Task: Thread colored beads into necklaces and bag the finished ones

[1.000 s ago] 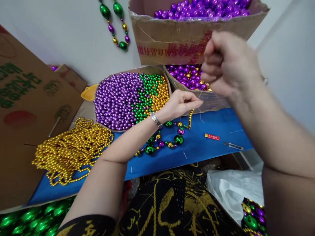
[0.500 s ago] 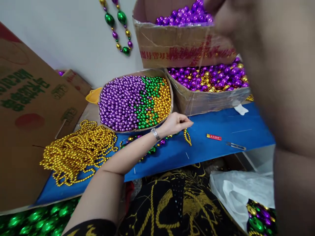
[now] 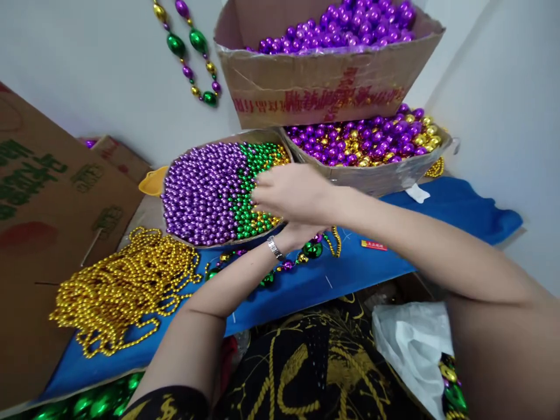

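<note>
My right hand reaches across over the right part of a box of small purple, green and gold beads. Its fingers are curled closed, and whatever they hold is hidden. Just below, my left hand, with a metal watch on the wrist, is partly covered by the right. Its fingertips look pinched together, but what is between them does not show. By those fingertips hangs a short loop of small gold beads. A strand of larger green, purple and gold beads lies on the blue cloth behind my left wrist.
A heap of gold bead strings lies at left, beside a large carton. At the back, a carton of purple beads stands above a box of purple and gold beads. A bead necklace hangs on the wall. A red-yellow packet lies at right.
My right hand has come down from the raised upper right to above the small-bead box. The left hand stays low near the box, now partly covered. The view has shifted somewhat.
</note>
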`<move>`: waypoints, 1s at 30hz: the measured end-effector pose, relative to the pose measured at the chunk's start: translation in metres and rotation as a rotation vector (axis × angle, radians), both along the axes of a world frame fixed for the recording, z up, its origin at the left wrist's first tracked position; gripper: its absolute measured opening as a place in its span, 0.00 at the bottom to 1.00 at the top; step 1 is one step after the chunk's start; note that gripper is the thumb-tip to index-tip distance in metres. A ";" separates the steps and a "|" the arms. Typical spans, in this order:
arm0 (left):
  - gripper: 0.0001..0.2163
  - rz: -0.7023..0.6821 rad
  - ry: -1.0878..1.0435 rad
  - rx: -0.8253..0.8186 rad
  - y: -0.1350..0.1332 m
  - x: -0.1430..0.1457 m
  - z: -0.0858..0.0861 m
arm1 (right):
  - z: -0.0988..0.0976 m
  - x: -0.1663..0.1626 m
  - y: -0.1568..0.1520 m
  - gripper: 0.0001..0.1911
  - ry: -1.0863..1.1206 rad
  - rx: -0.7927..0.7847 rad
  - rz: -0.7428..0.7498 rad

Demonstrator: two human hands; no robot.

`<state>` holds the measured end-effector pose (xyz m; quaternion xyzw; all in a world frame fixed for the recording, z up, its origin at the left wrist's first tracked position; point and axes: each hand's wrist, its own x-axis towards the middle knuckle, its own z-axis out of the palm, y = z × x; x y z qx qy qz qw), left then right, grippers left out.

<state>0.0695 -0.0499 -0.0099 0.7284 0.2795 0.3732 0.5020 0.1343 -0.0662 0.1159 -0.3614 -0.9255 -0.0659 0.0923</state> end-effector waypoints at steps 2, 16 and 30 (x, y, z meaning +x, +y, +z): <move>0.14 -0.021 -0.053 -0.080 0.000 -0.004 0.009 | -0.014 0.057 -0.011 0.14 0.192 -0.013 -0.115; 0.12 -0.078 -0.064 -0.263 0.003 -0.024 0.028 | -0.089 0.112 -0.063 0.14 0.558 -0.134 -0.201; 0.17 -0.118 0.248 1.281 0.007 -0.037 0.041 | -0.137 0.105 -0.013 0.32 1.099 -1.282 0.090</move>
